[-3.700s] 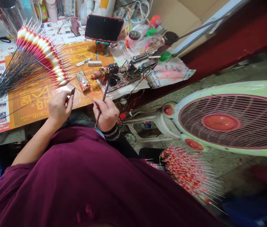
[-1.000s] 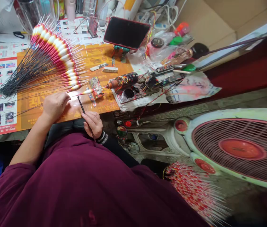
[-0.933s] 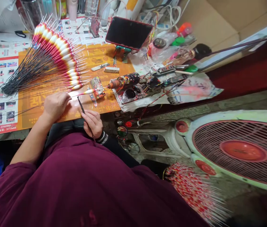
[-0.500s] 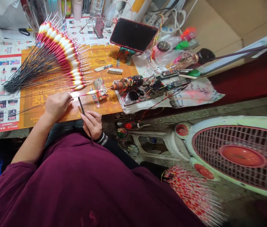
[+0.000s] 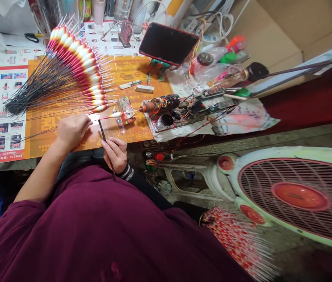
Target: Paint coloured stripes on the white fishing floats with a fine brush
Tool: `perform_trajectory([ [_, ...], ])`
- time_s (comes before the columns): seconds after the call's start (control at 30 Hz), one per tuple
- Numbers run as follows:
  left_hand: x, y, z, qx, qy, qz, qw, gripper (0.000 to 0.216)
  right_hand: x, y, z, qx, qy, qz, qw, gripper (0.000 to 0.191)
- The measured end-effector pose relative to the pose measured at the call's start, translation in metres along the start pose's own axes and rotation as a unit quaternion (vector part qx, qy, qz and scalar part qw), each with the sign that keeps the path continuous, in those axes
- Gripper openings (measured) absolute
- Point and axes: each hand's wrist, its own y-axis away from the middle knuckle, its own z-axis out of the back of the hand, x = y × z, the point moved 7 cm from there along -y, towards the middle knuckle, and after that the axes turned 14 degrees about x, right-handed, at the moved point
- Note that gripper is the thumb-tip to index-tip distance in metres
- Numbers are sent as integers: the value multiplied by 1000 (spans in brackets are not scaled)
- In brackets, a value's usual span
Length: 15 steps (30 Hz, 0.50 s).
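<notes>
My left hand [image 5: 73, 131] is closed over the thin stem of a fishing float [image 5: 115, 115] at the table's front edge. The float has a white, yellow and red body, and its right tip reaches the paint-spotted, motor-like spindle [image 5: 160, 103]. My right hand [image 5: 115, 154] grips a slim dark paintbrush [image 5: 102, 131], brush end up, just below the float. Whether the bristles touch the float I cannot tell. Beyond my left hand, a fan of similar floats [image 5: 80, 55] lies with dark stems gathered at the left.
A phone [image 5: 168, 43] leans on a stand behind a paint-spotted block [image 5: 126, 110]. Wires, bottles and a stained cloth [image 5: 245, 117] crowd the right side. A fan [image 5: 298, 196] stands at the lower right, near a bundle of red-and-white floats [image 5: 236, 239].
The view has shifted slightly. Both hands keep nearly the same pose on the float and the paintbrush.
</notes>
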Motion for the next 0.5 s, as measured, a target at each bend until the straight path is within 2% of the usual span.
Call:
perform_trajectory([
  [0.17, -2, 0, -1, 5, -20, -6, 1000, 26, 5, -2, 5, -19, 10, 18, 1000, 46],
  [0.3, -1, 0, -2, 16, -19, -2, 1000, 25, 4, -2, 2, -4, 17, 6, 1000, 46],
  [0.5, -1, 0, -2, 1, -14, -8, 1000, 26, 11, -6, 8, -8, 44, 30, 999, 49],
])
